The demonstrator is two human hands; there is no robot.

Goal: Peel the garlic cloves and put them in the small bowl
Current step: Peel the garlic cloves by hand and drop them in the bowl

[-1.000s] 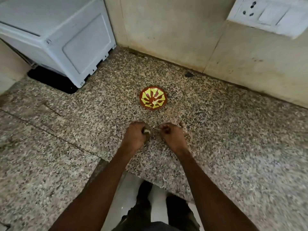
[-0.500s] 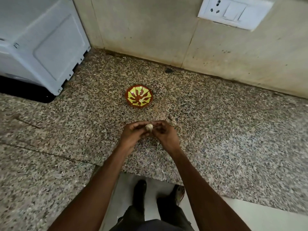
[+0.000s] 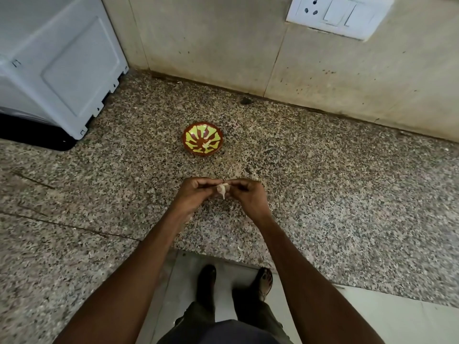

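A small red-brown bowl [image 3: 203,138] with a yellow-green pattern stands on the speckled granite counter [image 3: 323,182], and a pale piece lies inside it. Just in front of the bowl my left hand [image 3: 195,194] and my right hand [image 3: 244,194] meet above the counter. Between their fingertips they pinch a pale garlic clove [image 3: 222,188] with a strip of skin hanging down from it. Both hands' fingers are curled round the clove.
A white appliance [image 3: 57,60] stands at the back left. A white socket and switch plate [image 3: 337,16] is on the tiled wall behind. Bits of garlic skin [image 3: 240,248] lie near the counter's front edge. My feet show on the floor below.
My hands, apart on the counter a second ago, have come together and lifted the clove. A strip of skin now hangs from it. The view has shifted right and closer.
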